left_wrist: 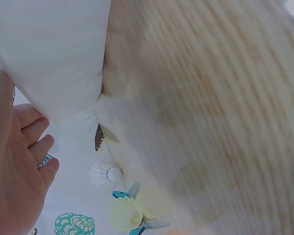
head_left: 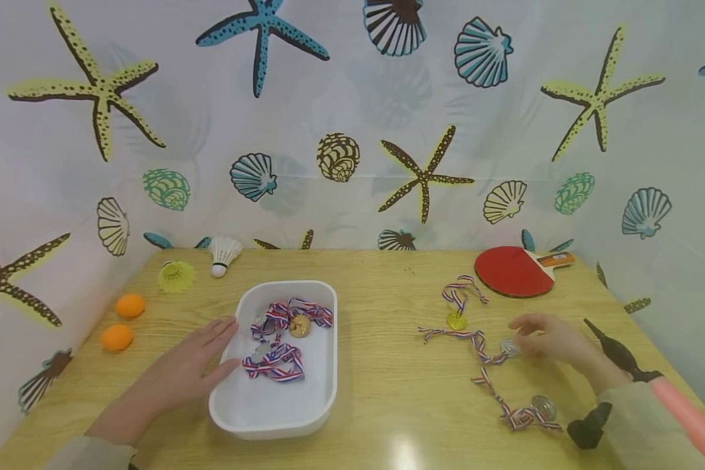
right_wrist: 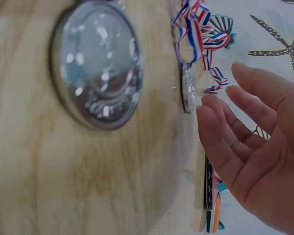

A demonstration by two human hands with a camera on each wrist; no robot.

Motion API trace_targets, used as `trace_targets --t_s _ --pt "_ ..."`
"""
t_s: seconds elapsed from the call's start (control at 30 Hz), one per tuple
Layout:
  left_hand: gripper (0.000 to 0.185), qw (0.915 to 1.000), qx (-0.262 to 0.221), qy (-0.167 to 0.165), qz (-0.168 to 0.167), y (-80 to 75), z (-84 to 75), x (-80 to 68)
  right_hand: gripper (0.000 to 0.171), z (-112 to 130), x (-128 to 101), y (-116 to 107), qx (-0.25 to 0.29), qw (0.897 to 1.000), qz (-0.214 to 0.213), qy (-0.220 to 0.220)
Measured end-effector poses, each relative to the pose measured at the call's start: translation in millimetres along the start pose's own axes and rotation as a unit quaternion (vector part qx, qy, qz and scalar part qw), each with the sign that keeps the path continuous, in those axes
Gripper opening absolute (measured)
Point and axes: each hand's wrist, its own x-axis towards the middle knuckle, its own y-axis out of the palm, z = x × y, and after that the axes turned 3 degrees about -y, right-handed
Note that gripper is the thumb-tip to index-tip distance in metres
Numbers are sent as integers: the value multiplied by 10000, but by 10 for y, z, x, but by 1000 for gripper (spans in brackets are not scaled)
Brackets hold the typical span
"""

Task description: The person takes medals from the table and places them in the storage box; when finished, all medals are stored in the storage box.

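My left hand (head_left: 190, 359) rests with straight fingers against the left rim of a white plastic tub (head_left: 270, 408). Inside the tub are a gold medal (head_left: 299, 326), a silver medal (head_left: 262, 352) and striped red, white and blue ribbons. On the table at right, my right hand (head_left: 555, 343) hovers beside a silver medal (head_left: 508, 348), its fingers slightly bent and holding nothing. The right wrist view shows a gap between the fingertips and this medal (right_wrist: 188, 90). Nearer me lies another silver medal (head_left: 544, 408); farther back is a gold medal (head_left: 456, 321). Both have striped ribbons.
A red table tennis paddle (head_left: 512, 271) lies at the back right. At the left are a white shuttlecock (head_left: 225, 253), a yellow shuttlecock (head_left: 176, 277) and two orange balls (head_left: 130, 305). A patterned curtain (head_left: 305, 215) encloses the table's back and sides.
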Motion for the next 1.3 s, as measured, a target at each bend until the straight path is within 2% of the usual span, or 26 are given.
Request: trace_targets --t_s 0.17,0.47,0.6,0.77,0.9,0.97,1.1,1.23,1.3 --pt "67 10000 7 5 18 4 -3 13 33 -135 34 48 -616 9981 55 -33" --pt "67 10000 -11 4 22 5 -8 22 30 -188 87 79 -1059 9943 88 42" --pt "66 10000 -22 2 41 6 -12 22 29 -180 95 85 -1076 9941 109 9" --pt "66 10000 -8 23 39 3 -14 20 30 -155 80 99 -864 9960 56 231" --pt "66 10000 -3 12 47 -1 -15 15 25 -179 57 81 -873 9961 -39 131" --pt "66 10000 1 14 43 -6 -14 13 21 -199 41 57 -670 9977 -24 73" --pt "66 10000 9 83 -22 -18 -9 9 22 -186 5 -17 124 9997 19 218" --pt "66 10000 4 64 -5 -26 -9 6 36 -105 -19 -137 760 9963 -188 359" --pt "67 10000 2 21 46 -24 -8 6 37 -58 -22 -200 1232 9909 -388 388"
